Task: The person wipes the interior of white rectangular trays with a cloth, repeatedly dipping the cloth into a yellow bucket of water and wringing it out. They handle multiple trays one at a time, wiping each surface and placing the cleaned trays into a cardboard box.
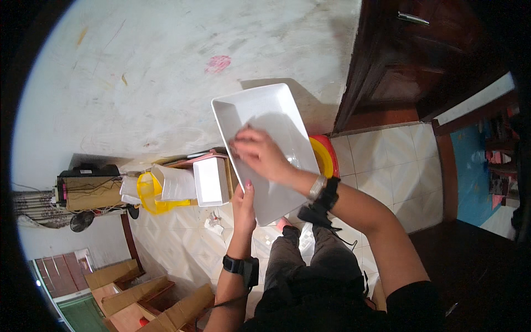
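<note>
A large white rectangular tray (pixel 265 103) is held tilted in front of me, its hollow side towards me. My left hand (pixel 244 205) grips its near left edge, the thumb lying over the rim. Inside the tray, my right hand (pixel 263 155) is at the left inner wall, fingers bent and slightly blurred; whether it holds anything I cannot tell. A stack of smaller white trays (pixel 208 182) stands just left of the large one.
Left of the stack are a yellow basket (pixel 149 193) and white plastic bags (pixel 176 182). Red and yellow basins (pixel 322 157) sit behind the tray's right side. Open cardboard boxes (pixel 153 303) stand lower left. A stained wall (pixel 166 83) and dark wooden door (pixel 398 79) rise beyond.
</note>
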Tool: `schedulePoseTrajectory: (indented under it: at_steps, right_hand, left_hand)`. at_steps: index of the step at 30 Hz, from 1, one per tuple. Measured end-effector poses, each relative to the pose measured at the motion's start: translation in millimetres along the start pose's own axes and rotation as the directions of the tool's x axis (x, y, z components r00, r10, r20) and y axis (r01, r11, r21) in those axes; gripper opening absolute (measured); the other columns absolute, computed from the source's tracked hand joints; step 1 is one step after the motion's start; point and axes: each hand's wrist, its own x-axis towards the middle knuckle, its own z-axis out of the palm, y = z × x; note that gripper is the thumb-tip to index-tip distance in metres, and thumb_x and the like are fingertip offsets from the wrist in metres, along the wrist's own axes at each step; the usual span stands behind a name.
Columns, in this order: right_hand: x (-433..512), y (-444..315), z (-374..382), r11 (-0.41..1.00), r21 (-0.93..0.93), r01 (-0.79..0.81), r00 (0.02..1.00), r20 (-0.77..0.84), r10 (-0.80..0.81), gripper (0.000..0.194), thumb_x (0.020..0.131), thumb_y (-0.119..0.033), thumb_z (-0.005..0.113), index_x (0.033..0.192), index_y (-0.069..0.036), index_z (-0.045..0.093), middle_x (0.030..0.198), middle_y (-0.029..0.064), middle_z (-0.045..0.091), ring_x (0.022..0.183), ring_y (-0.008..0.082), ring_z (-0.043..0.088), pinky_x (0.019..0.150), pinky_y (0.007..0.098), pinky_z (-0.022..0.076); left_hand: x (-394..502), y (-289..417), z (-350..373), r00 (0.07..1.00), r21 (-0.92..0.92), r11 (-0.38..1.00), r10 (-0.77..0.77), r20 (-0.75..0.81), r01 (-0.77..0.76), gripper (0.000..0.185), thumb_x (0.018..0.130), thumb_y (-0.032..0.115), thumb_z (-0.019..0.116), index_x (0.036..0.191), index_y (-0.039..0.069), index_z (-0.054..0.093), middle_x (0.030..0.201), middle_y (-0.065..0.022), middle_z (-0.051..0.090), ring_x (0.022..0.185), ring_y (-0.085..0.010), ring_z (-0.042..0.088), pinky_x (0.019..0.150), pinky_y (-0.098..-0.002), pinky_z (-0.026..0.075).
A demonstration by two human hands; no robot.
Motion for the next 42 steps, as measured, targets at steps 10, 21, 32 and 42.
schedulePoseTrajectory:
  at_steps: [10,21,32,42]
  right_hand:
    - [-100,-33,-25,0.989,0.006,-0.149,0.903,0.408,0.134,0.017,0.079,-0.001,0.062,0.095,-0.007,0.068,0.111,0.0111,0.057,0.109,0.0309,0.052,0.093,0.0373,0.0428]
    - [-96,6,-19,0.653,-0.704,0.279,0.776,0.566,0.278,0.029,0.075,-0.011,0.058,0.100,-0.001,0.070,0.110,0.0156,0.060,0.116,0.0329,0.051,0.100,0.0383,0.0420]
    - [-132,66,-105,0.650,-0.578,-0.494,0.675,0.217,0.705,0.023,0.090,-0.017,0.055,0.102,-0.006,0.070,0.096,0.0076,0.067,0.104,0.0230,0.059,0.093,0.0393,0.0455]
    - [-49,-95,1,0.472,0.534,-0.701,0.713,0.499,0.492,0.052,0.103,-0.031,0.035,0.149,-0.013,0.022,0.151,0.0109,0.028,0.140,0.0250,0.026,0.113,0.0391,0.0265]
  left_hand:
    - [3,17,-3,0.968,0.294,0.941,0.213,-0.129,-0.168,0.039,0.097,0.037,0.054,0.095,-0.001,0.062,0.073,0.0019,0.050,0.068,-0.0079,0.040,0.060,-0.0248,0.034]
    - [0,37,13,0.933,0.543,0.821,0.316,-0.172,-0.178,0.037,0.089,0.033,0.067,0.099,-0.002,0.063,0.078,-0.0087,0.063,0.072,-0.0127,0.054,0.067,-0.0288,0.046]
    - [-1,23,-23,0.880,0.426,0.851,0.425,-0.211,-0.309,0.042,0.096,0.022,0.057,0.130,0.000,0.049,0.114,-0.0098,0.060,0.096,-0.0126,0.056,0.082,-0.0271,0.046]
    - [-111,2,-131,0.923,-0.364,0.908,-0.304,-0.236,0.206,0.047,0.097,0.020,0.049,0.137,-0.002,0.038,0.123,-0.0130,0.057,0.106,-0.0212,0.059,0.090,-0.0338,0.051]
